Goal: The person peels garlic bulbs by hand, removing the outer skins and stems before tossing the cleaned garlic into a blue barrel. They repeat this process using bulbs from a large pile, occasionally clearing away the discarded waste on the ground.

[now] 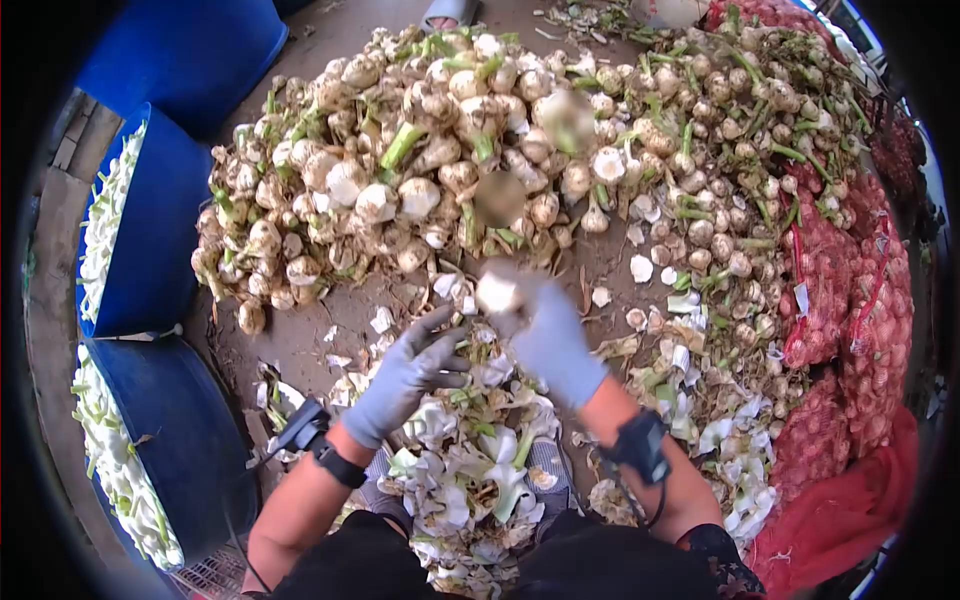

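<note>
My right hand (552,338), in a grey glove and blurred by motion, holds a pale garlic bulb (497,294) at its fingertips. Just left of it is my gloved left hand (405,380), its fingers spread and nothing between them. A large heap of garlic bulbs (400,195) with soil and cut green stalks lies on the ground beyond both hands. Below them, a pile of peeled skins and leaf scraps (470,475) covers the floor between my feet.
Blue tubs (170,400) at the left hold white and green trimmed pieces (115,460). Red mesh sacks (825,290) of bulbs stand at the right, with loose red netting (840,510) below. Smaller bulbs (715,235) spread beside the sacks. A shoe (450,13) shows at the top.
</note>
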### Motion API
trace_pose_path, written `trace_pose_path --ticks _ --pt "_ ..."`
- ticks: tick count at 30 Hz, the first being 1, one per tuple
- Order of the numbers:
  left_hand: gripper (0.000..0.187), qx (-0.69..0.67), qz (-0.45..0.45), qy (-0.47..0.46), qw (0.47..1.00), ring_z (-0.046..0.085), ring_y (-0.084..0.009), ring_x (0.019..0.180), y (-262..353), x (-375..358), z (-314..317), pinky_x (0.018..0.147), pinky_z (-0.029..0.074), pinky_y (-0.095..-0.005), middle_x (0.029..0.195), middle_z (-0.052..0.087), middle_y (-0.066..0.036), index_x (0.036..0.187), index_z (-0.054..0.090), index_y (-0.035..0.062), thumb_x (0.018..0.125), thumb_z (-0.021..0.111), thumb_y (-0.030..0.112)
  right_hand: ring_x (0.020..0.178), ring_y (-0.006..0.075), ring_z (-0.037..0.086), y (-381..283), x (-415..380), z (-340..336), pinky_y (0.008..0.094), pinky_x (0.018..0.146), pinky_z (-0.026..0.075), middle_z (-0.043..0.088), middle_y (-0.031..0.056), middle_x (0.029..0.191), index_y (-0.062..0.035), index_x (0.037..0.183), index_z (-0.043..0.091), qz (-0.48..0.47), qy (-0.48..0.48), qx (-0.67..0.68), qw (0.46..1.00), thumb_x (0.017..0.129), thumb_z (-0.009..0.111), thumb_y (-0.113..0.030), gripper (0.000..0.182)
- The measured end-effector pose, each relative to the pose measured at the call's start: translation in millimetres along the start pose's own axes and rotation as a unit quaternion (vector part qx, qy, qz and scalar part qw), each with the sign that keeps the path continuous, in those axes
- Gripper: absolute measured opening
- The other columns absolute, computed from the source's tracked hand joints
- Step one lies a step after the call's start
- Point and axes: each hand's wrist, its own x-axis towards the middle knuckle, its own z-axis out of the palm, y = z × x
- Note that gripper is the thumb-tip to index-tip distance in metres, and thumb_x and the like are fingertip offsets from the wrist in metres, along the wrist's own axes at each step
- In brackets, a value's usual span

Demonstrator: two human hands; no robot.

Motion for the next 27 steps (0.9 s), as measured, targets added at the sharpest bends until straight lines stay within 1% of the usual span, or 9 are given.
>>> trace_pose_path --ticks 2,3,5,8,10,12,15,17,27 --pt "0.065 -0.082 -0.041 -0.015 0.996 0.065 -0.0177 0.092 -16.9 -0.5 6.9 0.082 0.055 -0.0305 0.115 0.06 -0.011 0.138 0.037 -0.0028 0.088 0.07 0.022 0.104 0.036 0.061 -29.1 -36.3 12.7 0.0431 0.089 0.051 0.058 0.0208 0.12 -0.0163 0.139 0.048 -0.077 -0.106 -0.044 0.99 0.083 0.062 -0.008 0.058" --pt "0.063 -0.097 -0.048 -0.015 0.994 0.065 -0.0173 0.091 -27.1 -0.7 3.9 0.082 0.055 -0.0305 0.11 0.062 -0.01 0.137 0.038 -0.0036 0.087 0.071 0.016 0.122 0.0255 0.053 -36.0 -44.2 13.4 0.0342 0.102 0.043 0.055 0.0172 0.132 -0.0066 0.141 0.043 -0.071 -0.147 -0.041 0.986 0.082 0.065 0.0 0.064" --pt "0.062 -0.088 -0.021 0.015 0.996 0.065 -0.0159 0.091 -12.6 -11.6 10.2 0.082 0.053 -0.0271 0.105 0.064 -0.008 0.135 0.039 -0.0044 0.083 0.071 0.003 0.106 0.0206 0.062 -25.8 -64.5 21.6 0.0321 0.089 0.05 0.063 0.0155 0.119 -0.0024 0.14 0.043 0.006 -0.031 0.267 0.963 0.089 0.066 -0.014 0.057" --pt "0.064 0.172 0.086 -0.023 0.981 0.059 -0.0205 0.108 -10.3 -16.7 18.0 0.097 0.047 -0.0319 0.12 0.058 -0.009 0.133 0.048 -0.0001 0.076 0.077 0.007 0.075 0.0136 0.065 -24.8 -64.1 -6.2 0.0237 0.056 0.051 0.065 0.0099 0.097 0.0005 0.127 0.052 0.241 -0.114 0.395 0.879 0.093 0.061 -0.021 0.041" --pt "0.071 0.424 0.196 -0.073 0.881 0.05 -0.0192 0.119 1.0 -21.3 27.0 0.104 0.039 -0.0339 0.131 0.051 -0.009 0.135 0.05 0.0038 0.071 0.082 0.009 0.064 0.0115 0.061 -38.6 -56.0 -21.0 0.0221 0.049 0.046 0.064 0.0083 0.084 0.0006 0.115 0.055 0.274 -0.152 0.331 0.89 0.095 0.059 -0.025 0.032" --pt "0.065 0.288 0.122 -0.064 0.948 0.058 -0.0149 0.104 -11.5 -20.9 20.8 0.093 0.046 -0.0284 0.121 0.058 -0.006 0.134 0.052 0.0026 0.075 0.081 0.011 0.042 0.0084 0.049 -37.6 -57.3 -13.6 0.0211 0.04 0.037 0.057 0.0043 0.056 -0.0012 0.088 0.058 0.281 -0.154 0.263 0.91 0.099 0.054 -0.032 0.033" --pt "0.06 0.149 0.05 -0.046 0.987 0.063 -0.0089 0.087 -17.1 -24.4 16.6 0.082 0.05 -0.0223 0.113 0.062 -0.003 0.136 0.049 0.0022 0.082 0.074 0.006 0.042 0.0085 0.049 -35.0 -60.0 -6.9 0.0214 0.04 0.038 0.057 0.0057 0.056 0.0003 0.094 0.059 0.29 -0.137 0.31 0.895 0.099 0.053 -0.032 0.033" --pt "0.063 -0.014 -0.036 -0.052 0.998 0.059 -0.0105 0.104 -18.2 -26.2 9.4 0.087 0.05 -0.0244 0.126 0.055 -0.004 0.137 0.047 0.0037 0.079 0.074 0.001 0.044 0.0086 0.05 -34.4 -61.6 -2.4 0.0216 0.04 0.039 0.059 0.0065 0.059 0.0012 0.099 0.059 0.291 -0.145 0.328 0.887 0.1 0.051 -0.032 0.034" --pt "0.062 -0.083 0.026 -0.062 0.994 0.061 -0.0154 0.101 -22.5 -24.6 7.9 0.087 0.052 -0.0288 0.121 0.058 -0.01 0.133 0.047 0.0031 0.076 0.071 -0.008 0.053 0.0105 0.056 -40.9 -60.6 -4.3 0.0236 0.05 0.046 0.064 0.0083 0.071 0.004 0.101 0.058 0.27 -0.154 0.334 0.89 0.101 0.048 -0.027 0.032"
